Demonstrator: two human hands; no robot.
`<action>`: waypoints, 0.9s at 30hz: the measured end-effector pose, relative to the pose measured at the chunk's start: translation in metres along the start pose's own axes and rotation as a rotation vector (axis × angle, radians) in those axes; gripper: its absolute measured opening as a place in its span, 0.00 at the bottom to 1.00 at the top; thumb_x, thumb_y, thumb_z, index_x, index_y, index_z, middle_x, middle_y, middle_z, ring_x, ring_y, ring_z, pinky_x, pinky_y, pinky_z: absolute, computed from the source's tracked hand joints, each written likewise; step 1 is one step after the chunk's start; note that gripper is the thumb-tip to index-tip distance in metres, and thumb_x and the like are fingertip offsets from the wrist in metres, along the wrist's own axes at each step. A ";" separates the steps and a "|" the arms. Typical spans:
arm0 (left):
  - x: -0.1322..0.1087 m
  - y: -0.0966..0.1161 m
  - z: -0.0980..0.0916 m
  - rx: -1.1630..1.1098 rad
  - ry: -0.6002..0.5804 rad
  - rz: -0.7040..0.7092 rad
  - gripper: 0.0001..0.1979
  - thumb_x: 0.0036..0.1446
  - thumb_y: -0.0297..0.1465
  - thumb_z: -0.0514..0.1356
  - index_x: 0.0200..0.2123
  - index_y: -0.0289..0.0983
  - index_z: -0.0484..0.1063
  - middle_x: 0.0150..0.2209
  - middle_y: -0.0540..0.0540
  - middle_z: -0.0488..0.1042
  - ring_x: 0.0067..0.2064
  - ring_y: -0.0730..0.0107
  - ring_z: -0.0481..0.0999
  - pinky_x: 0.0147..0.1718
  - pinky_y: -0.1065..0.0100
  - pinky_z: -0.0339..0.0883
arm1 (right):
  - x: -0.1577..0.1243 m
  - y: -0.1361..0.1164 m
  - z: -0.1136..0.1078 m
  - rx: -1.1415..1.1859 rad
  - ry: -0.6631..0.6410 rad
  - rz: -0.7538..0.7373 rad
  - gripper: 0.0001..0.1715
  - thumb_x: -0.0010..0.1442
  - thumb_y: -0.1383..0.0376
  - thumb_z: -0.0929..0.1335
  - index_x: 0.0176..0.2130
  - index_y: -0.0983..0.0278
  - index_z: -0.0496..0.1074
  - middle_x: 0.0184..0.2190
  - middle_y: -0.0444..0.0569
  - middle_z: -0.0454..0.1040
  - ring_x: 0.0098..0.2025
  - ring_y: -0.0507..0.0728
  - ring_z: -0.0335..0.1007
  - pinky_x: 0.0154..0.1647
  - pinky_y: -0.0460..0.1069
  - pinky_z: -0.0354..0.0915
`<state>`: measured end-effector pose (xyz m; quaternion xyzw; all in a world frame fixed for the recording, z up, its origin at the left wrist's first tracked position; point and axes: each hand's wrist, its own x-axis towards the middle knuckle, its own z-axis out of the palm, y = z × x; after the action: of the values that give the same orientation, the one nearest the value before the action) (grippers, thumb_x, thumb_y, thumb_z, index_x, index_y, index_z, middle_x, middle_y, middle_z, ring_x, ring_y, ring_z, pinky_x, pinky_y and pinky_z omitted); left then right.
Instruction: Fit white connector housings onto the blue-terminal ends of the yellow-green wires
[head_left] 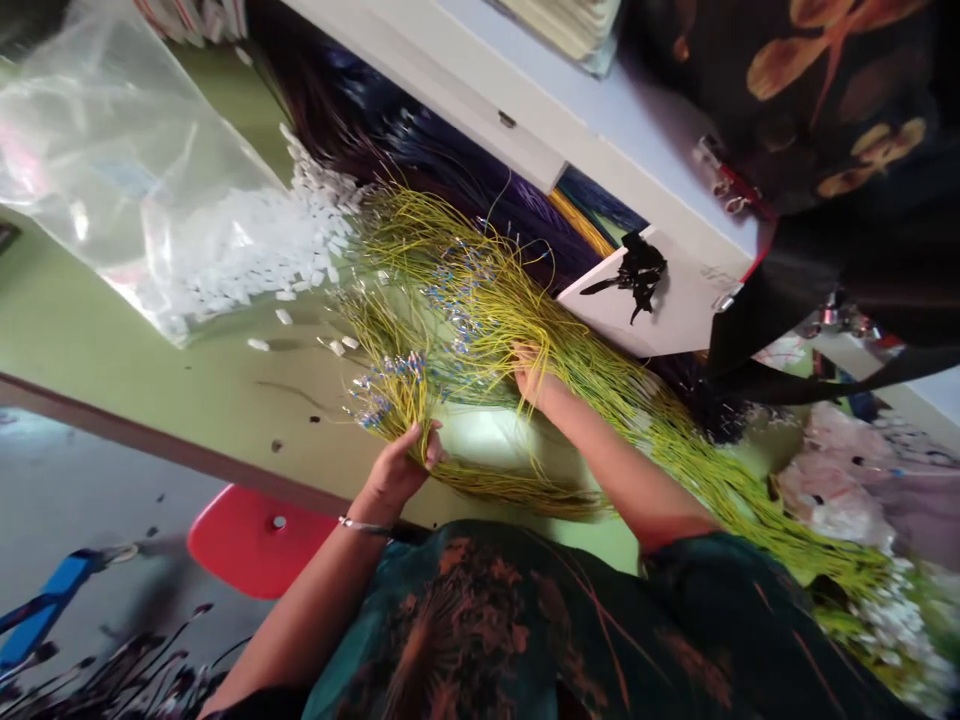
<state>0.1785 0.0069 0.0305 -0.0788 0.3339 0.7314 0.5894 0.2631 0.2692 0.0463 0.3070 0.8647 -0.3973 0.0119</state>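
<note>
My left hand is closed round a bundle of yellow-green wires, whose blue and silver tips fan out above the fist. The rest of that bundle trails to the right along the table's near side. My right hand reaches into a larger pile of yellow-green wires, fingers curled among the strands. Some strands loop over its fingers, and the fingertips are partly hidden. Small white plastic connector housings lie loose to the left of the wires.
A clear plastic bag spills many white housings over the green table. Behind the wires runs a white shelf with dark, blue and purple wires beneath. Black tape scraps stick to a white panel. A red stool stands below the table edge.
</note>
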 end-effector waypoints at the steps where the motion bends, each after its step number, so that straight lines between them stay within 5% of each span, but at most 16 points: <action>1: 0.001 -0.002 -0.002 -0.011 -0.032 0.000 0.16 0.54 0.42 0.60 0.37 0.35 0.75 0.18 0.51 0.65 0.20 0.76 0.63 0.30 0.68 0.65 | -0.014 0.000 -0.001 0.036 -0.017 -0.006 0.19 0.56 0.65 0.67 0.49 0.62 0.70 0.54 0.53 0.68 0.60 0.61 0.58 0.60 0.60 0.56; 5: 0.005 0.000 -0.004 -0.013 -0.149 -0.014 0.21 0.52 0.42 0.62 0.43 0.33 0.75 0.26 0.45 0.73 0.23 0.74 0.66 0.31 0.66 0.65 | -0.062 -0.011 -0.008 0.346 -0.083 0.002 0.23 0.59 0.59 0.63 0.54 0.60 0.67 0.56 0.53 0.67 0.57 0.59 0.63 0.57 0.57 0.61; 8: 0.008 0.004 0.001 0.008 -0.177 -0.016 0.23 0.49 0.38 0.65 0.47 0.33 0.74 0.41 0.38 0.76 0.31 0.68 0.72 0.33 0.66 0.66 | -0.083 -0.040 0.001 0.556 -0.186 0.022 0.25 0.65 0.55 0.55 0.56 0.59 0.63 0.48 0.52 0.73 0.41 0.55 0.74 0.43 0.54 0.69; 12: 0.010 0.007 0.012 0.034 -0.161 -0.059 0.22 0.47 0.36 0.66 0.47 0.35 0.74 0.45 0.38 0.76 0.44 0.57 0.74 0.43 0.60 0.66 | -0.093 -0.080 0.034 0.059 -0.351 -0.120 0.10 0.58 0.60 0.64 0.35 0.61 0.73 0.29 0.50 0.76 0.29 0.57 0.71 0.34 0.52 0.65; 15: 0.009 0.007 0.018 0.044 -0.122 -0.098 0.20 0.46 0.33 0.67 0.44 0.35 0.74 0.35 0.42 0.77 0.39 0.59 0.76 0.42 0.60 0.66 | -0.091 -0.090 0.047 -0.111 -0.403 -0.168 0.07 0.55 0.62 0.67 0.27 0.61 0.72 0.22 0.50 0.74 0.27 0.57 0.69 0.32 0.52 0.62; 18: 0.009 0.006 0.023 0.059 -0.049 -0.052 0.13 0.47 0.30 0.66 0.37 0.32 0.74 0.25 0.48 0.73 0.28 0.69 0.72 0.35 0.65 0.65 | -0.083 -0.086 0.029 -0.241 -0.480 -0.227 0.15 0.57 0.55 0.65 0.27 0.61 0.73 0.21 0.49 0.73 0.28 0.57 0.69 0.32 0.51 0.61; 20: 0.010 0.005 0.027 0.079 -0.004 -0.003 0.10 0.49 0.30 0.65 0.34 0.31 0.74 0.20 0.51 0.67 0.24 0.73 0.67 0.33 0.67 0.64 | -0.075 -0.078 0.008 -0.309 -0.386 -0.234 0.18 0.60 0.54 0.63 0.29 0.62 0.73 0.26 0.50 0.74 0.31 0.56 0.69 0.34 0.50 0.61; 23: 0.012 0.004 0.031 0.096 0.014 0.021 0.08 0.51 0.31 0.63 0.31 0.31 0.73 0.16 0.54 0.61 0.21 0.76 0.61 0.33 0.67 0.63 | -0.057 -0.062 -0.017 -0.395 -0.009 -0.217 0.16 0.60 0.56 0.64 0.41 0.64 0.72 0.42 0.55 0.72 0.46 0.60 0.67 0.46 0.53 0.61; 25: 0.011 0.003 0.032 0.096 -0.026 0.014 0.08 0.50 0.32 0.63 0.29 0.32 0.72 0.16 0.55 0.59 0.20 0.77 0.58 0.31 0.67 0.62 | -0.042 -0.045 -0.023 -0.462 0.047 -0.217 0.23 0.55 0.57 0.68 0.48 0.64 0.69 0.47 0.57 0.69 0.50 0.62 0.63 0.51 0.54 0.59; 27: 0.008 0.004 0.030 0.098 -0.115 0.007 0.08 0.48 0.32 0.64 0.28 0.33 0.72 0.15 0.56 0.58 0.19 0.78 0.56 0.30 0.66 0.61 | -0.026 -0.026 -0.027 -0.499 0.006 -0.134 0.18 0.55 0.62 0.68 0.46 0.63 0.69 0.42 0.54 0.71 0.44 0.60 0.66 0.46 0.53 0.61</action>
<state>0.1807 0.0303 0.0513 -0.0066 0.3350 0.7197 0.6081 0.2761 0.2620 0.0890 0.2376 0.9545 -0.1706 0.0585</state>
